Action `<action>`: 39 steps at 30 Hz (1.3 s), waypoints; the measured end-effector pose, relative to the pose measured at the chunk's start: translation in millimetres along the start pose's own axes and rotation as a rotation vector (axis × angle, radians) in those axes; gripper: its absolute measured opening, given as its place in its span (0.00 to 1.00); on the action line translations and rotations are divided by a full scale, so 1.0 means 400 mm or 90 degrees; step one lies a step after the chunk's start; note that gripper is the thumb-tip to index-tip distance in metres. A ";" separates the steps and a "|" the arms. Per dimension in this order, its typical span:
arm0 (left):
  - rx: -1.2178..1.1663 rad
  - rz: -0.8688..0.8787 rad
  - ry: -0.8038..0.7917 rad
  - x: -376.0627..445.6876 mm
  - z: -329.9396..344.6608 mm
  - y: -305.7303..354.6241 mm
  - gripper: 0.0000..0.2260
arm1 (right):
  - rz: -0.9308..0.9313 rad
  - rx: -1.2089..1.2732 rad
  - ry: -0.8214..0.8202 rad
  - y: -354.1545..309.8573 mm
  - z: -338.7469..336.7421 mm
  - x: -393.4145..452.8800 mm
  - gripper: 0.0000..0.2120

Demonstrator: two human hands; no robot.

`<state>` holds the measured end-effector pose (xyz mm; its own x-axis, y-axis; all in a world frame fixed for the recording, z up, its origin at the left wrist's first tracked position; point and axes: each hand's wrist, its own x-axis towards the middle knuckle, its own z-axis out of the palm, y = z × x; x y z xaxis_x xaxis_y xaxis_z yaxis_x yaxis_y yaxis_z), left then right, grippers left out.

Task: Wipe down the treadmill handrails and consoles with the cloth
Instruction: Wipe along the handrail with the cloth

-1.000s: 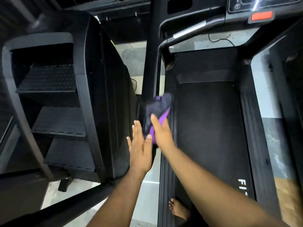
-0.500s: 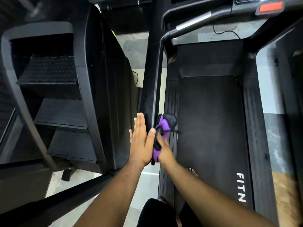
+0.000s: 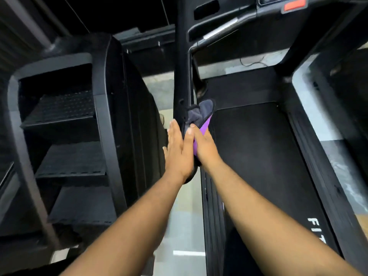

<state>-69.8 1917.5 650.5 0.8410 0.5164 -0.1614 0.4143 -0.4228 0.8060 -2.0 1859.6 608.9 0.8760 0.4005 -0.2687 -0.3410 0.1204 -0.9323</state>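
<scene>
Right hand (image 3: 205, 145) pinches purple-and-grey microfibre cloth (image 3: 201, 116), pressing it onto inner face of black treadmill handrail upright (image 3: 183, 80) so fabric rubs rail. Left hand (image 3: 178, 148) flat, fingers straight, braces outer face opposite, likely as counter-pressure. Hands sandwich rail, thumbs touching. Console with red stop tab (image 3: 294, 5) far beyond hands, likely unwiped. Black treadmill belt (image 3: 258, 156) right of hands.

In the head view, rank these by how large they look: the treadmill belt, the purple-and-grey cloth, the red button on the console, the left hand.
1. Treadmill belt, by far the largest.
2. Left hand.
3. Purple-and-grey cloth; partly hidden by the hands, so its place against the left hand is unsure.
4. Red button, smallest, though farthest from the camera.
</scene>
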 end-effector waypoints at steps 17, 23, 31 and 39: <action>-0.419 0.115 -0.267 -0.532 -0.239 -0.300 0.13 | -0.283 -0.487 0.120 0.249 0.119 -0.674 0.27; -0.445 0.092 -0.285 -0.653 -0.396 -0.370 0.10 | -0.297 -0.358 0.189 0.213 0.175 -0.921 0.33; -0.368 0.099 -0.352 -0.703 -0.521 -0.454 0.17 | -0.168 -0.182 0.125 0.194 0.253 -0.975 0.35; -0.301 0.236 -0.362 -0.724 -0.455 -0.491 0.24 | -0.267 -0.363 0.256 0.191 0.247 -1.021 0.28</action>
<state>-458.0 1986.4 642.4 0.9946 -0.1041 0.0008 -0.0080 -0.0684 0.9976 -419.4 1794.9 671.3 0.9847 0.0544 0.1654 0.1741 -0.3361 -0.9256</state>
